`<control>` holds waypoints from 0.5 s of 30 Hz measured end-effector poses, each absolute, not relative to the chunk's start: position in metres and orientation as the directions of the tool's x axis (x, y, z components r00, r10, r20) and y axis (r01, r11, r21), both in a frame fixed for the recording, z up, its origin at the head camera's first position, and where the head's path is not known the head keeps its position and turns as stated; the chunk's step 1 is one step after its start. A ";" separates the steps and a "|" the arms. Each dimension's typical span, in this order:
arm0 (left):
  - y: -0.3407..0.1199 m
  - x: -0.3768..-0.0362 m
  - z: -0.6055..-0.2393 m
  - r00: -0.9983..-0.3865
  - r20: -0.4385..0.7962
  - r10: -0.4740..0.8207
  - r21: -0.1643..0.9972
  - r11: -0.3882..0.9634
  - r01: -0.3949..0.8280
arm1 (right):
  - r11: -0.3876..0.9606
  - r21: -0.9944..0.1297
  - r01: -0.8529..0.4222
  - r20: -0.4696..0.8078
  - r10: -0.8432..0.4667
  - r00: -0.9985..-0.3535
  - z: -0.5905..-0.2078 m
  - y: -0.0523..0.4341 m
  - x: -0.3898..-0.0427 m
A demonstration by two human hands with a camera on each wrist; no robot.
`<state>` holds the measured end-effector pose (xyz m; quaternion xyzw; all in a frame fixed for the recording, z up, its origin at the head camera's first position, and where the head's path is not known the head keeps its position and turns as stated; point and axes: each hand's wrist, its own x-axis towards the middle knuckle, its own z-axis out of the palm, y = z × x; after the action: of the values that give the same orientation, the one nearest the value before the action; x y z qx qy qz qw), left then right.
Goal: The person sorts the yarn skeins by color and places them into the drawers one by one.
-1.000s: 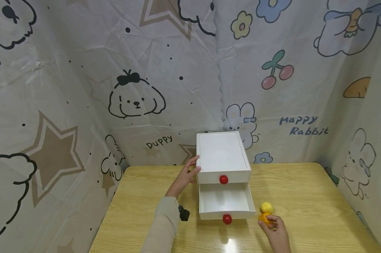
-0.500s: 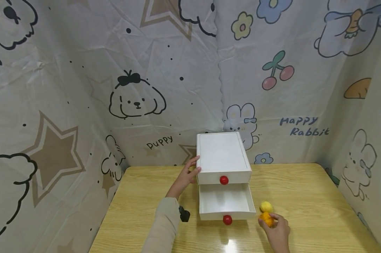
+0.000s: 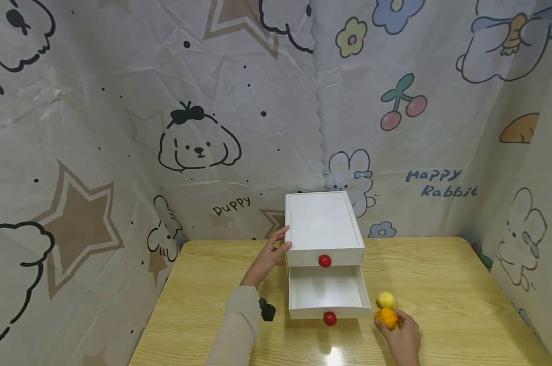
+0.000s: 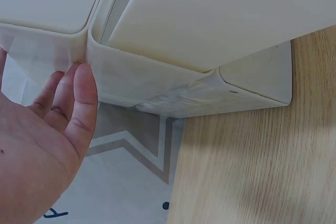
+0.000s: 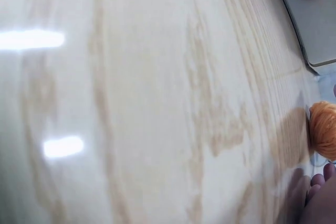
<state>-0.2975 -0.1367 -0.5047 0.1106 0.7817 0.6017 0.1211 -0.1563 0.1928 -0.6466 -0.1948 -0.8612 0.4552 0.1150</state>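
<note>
A white two-drawer box (image 3: pixel 322 223) stands at the middle of the wooden table (image 3: pixel 440 274). Its top drawer is shut, with a red knob (image 3: pixel 324 261). Its bottom drawer (image 3: pixel 327 290) is pulled out and looks empty, with a red knob (image 3: pixel 329 318). My left hand (image 3: pixel 279 244) presses flat against the box's left side; its straight fingers (image 4: pixel 79 98) lie along the box wall (image 4: pixel 152 85). Right of the open drawer, my right hand (image 3: pixel 392 323) holds an orange yarn ball (image 3: pixel 386 317) on the tabletop. That orange ball (image 5: pixel 324 129) shows just above my fingertips (image 5: pixel 317 180). A yellow ball (image 3: pixel 385 299) touches it from behind.
Cartoon-printed sheets (image 3: pixel 202 142) wall in the table at the back and both sides. A small black thing (image 3: pixel 266 309) sits at my left sleeve. Bare tabletop (image 5: pixel 131 103) spreads in front of the drawer.
My right hand has slid slightly back toward me, so more of the orange ball shows. The left hand and the box have not moved.
</note>
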 end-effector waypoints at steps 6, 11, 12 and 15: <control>-0.137 -0.298 -0.506 -0.946 -0.068 0.316 0.971 0.240 0.010 | 0.529 -0.804 0.272 -0.019 0.434 -0.901 -0.650 0.193 -0.158; -0.137 -0.298 -0.506 -0.946 -0.065 0.318 0.971 0.237 0.013 | 0.552 -0.780 0.294 -0.026 0.441 -0.897 -0.652 0.193 -0.159; -0.137 -0.298 -0.506 -0.946 -0.062 0.318 0.971 0.240 0.017 | 0.551 -0.778 0.302 -0.034 0.443 -0.896 -0.652 0.192 -0.160; -0.137 -0.298 -0.505 -0.947 -0.063 0.315 0.969 0.245 0.017 | 0.542 -0.775 0.325 -0.058 0.451 -0.891 -0.654 0.191 -0.160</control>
<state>-0.2984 -0.1369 -0.5052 0.1066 0.7792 0.6053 0.1229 -0.1597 0.1906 -0.6543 -0.2217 -0.8749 0.4241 0.0745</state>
